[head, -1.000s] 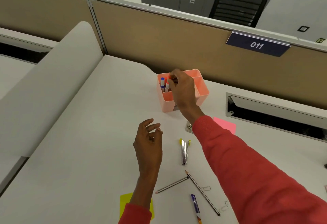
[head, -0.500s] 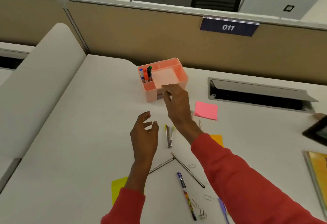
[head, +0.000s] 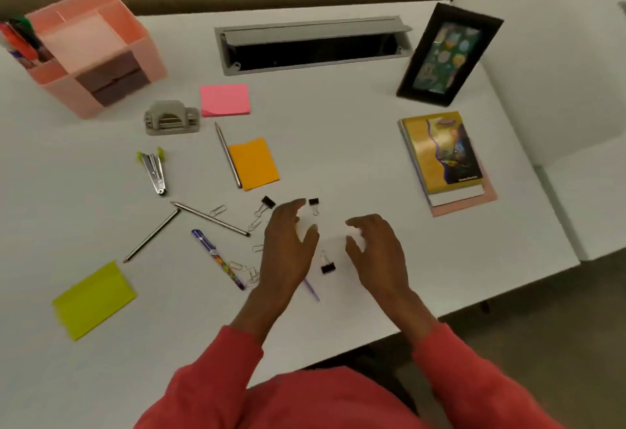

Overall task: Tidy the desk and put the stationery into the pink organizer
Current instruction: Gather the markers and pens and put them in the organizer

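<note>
Both hands are hovering low over the middle of the bench, the left hand (head: 288, 242) and the right hand (head: 376, 249) each with fingers loosely spread and curled, holding nothing; between and around them three black binder clips are lying loose, one just beyond the left fingertips (head: 314, 204), one further left (head: 267, 203) and one nearer the person (head: 327, 264). Spreading out from there, paper clips (head: 244, 267), a patterned pen (head: 218, 259), two crossing pencils (head: 210, 218) and a third pencil (head: 228, 154) beside the orange sticky notes (head: 254, 163) are all still waiting. Further off, a staple remover (head: 154, 171), a hole punch (head: 172, 118), pink sticky notes (head: 225, 99) and yellow sticky notes (head: 93, 298) are also sitting out. The pink organizer (head: 101, 52) is standing at the far left corner, well apart from the hands, with only a few markers (head: 22, 42) standing in its side slot. By my reckoning the tidying is barely getting started, with most stationery left to gather.
</note>
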### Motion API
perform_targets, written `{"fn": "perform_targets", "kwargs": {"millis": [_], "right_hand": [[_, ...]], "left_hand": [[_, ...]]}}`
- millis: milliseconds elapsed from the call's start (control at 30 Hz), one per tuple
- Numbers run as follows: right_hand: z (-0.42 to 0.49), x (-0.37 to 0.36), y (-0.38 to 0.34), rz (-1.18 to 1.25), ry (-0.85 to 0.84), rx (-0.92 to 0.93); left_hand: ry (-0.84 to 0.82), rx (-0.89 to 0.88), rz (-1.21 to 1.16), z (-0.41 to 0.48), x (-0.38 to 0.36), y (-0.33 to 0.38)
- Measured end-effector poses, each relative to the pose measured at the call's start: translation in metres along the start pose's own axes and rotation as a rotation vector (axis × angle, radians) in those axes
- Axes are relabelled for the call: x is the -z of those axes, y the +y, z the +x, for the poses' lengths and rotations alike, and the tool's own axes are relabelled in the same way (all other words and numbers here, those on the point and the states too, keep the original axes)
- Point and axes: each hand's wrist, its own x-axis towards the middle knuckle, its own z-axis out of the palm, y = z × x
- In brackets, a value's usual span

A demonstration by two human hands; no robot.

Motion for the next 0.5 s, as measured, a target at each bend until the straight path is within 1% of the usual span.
{"fn": "perform_targets", "kwargs": {"millis": [67, 167, 367, 433, 500], "right_hand": [[-0.009, 0.011, 0.027, -0.047, -0.02, -0.093], [-0.01, 0.01, 0.047, -0.037, -0.086, -0.175], [0.006, 0.001, 0.052, 0.017, -0.102, -0.138], [0.013, 0.007, 0.043, 0.075, -0.098, -0.111], [0.021, 0.016, 0.027, 0.151, -0.081, -0.058]], "left_hand": [[-0.054, -0.001, 0.01, -0.012, -0.019, 0.003], [-0.105, 0.009, 0.022, -0.02, -0.039, 0.008], [-0.165, -0.06, 0.117, -0.022, -0.051, 0.012], [-0.14, -0.079, 0.149, -0.02, -0.041, 0.008], [-0.078, -0.095, 0.207, -0.013, -0.024, 0.001]]}}
